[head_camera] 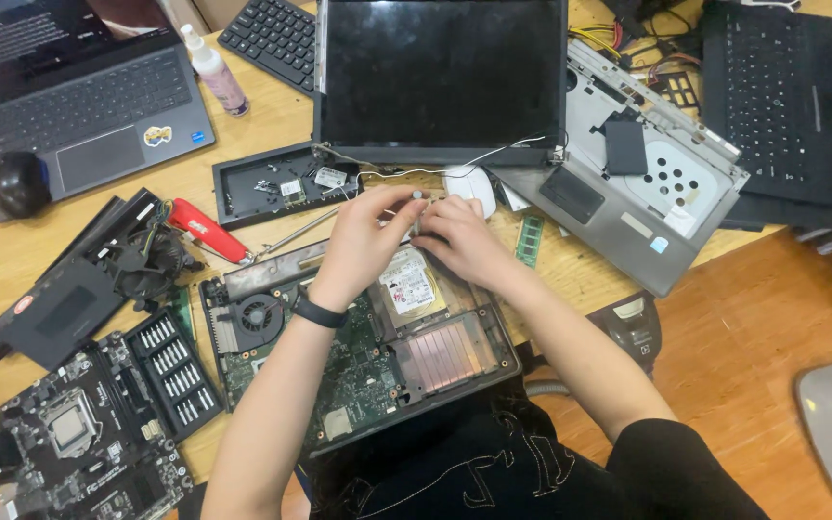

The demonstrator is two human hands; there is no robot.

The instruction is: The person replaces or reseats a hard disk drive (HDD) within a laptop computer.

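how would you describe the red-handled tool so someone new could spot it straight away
Start at the wooden table and find the opened laptop base under the person's left hand and right hand. Just to its upper left lies the red-handled tool, slanting across the wood beside the black fan assembly. Its bright red grip with a white patch is the only red item among black and grey parts.

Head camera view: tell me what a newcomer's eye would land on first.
First, the two hands, left hand and right hand, meeting over the opened laptop base at the middle of the wooden table, fingers pinching a small part too tiny to identify. Behind them stands a detached dark screen panel; a red-handled tool lies to the left, with a bare motherboard at the bottom-left corner.
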